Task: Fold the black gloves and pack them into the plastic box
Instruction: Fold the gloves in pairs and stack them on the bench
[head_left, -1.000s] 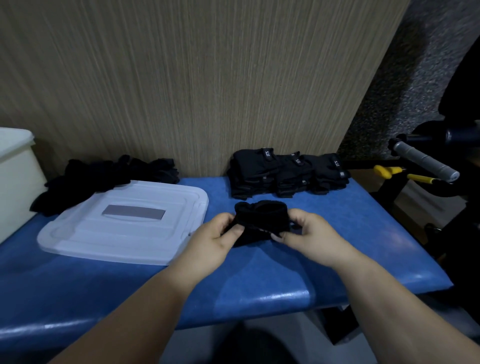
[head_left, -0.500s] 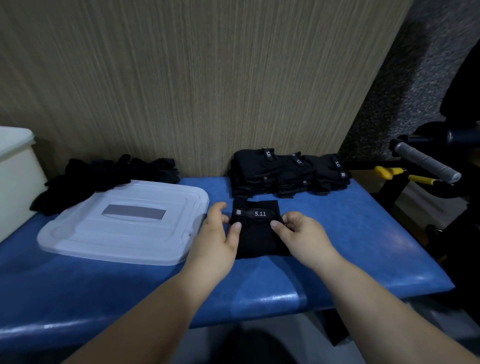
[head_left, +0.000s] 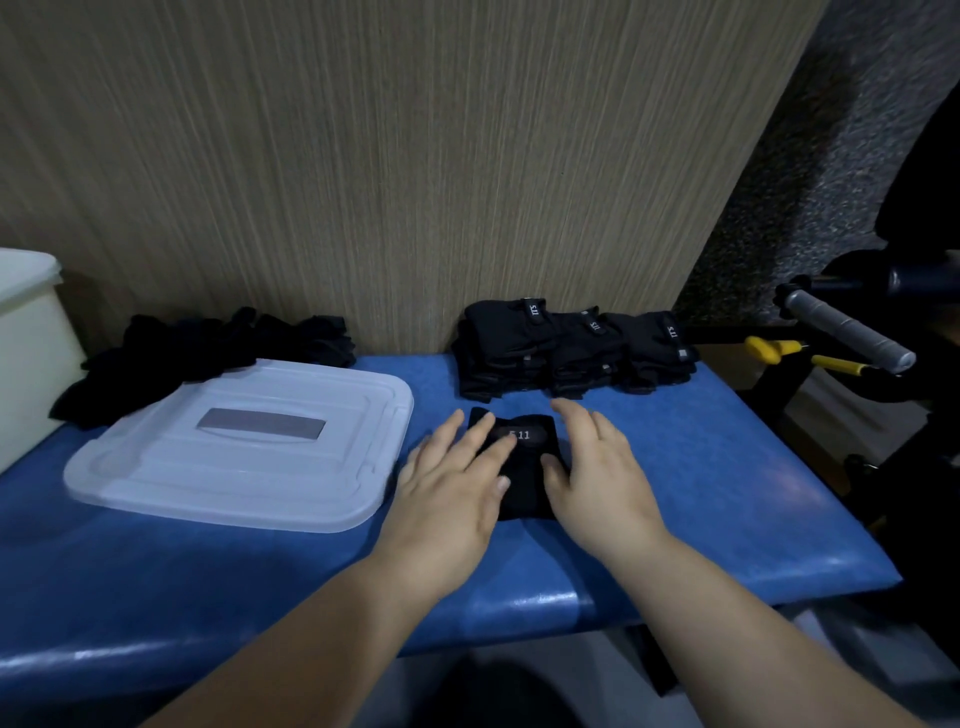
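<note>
Black folded glove (head_left: 524, 491) lies flat on the blue bench (head_left: 717, 499), its "5.11" label partly covered. Left hand (head_left: 452, 493) rests on it with straight fingers. Right hand (head_left: 597, 473) lies flat along its right edge, fingers extended, gripping nothing. Stacked folded gloves (head_left: 571, 348) sit just behind. Loose gloves (head_left: 208, 345) are partly hidden behind the translucent lid (head_left: 234, 467). Plastic box (head_left: 26, 353) is cut off at left, contents unseen.

Bare blue worktop (head_left: 727, 467) lies open right of the right hand (head_left: 597, 478) and along the near edge. Just left of the left hand (head_left: 447, 493) the translucent lid (head_left: 244, 467) fills the surface, a loose glove heap (head_left: 208, 348) behind it. The folded stack (head_left: 566, 348) and wood-grain wall (head_left: 415, 156) close the far side.
</note>
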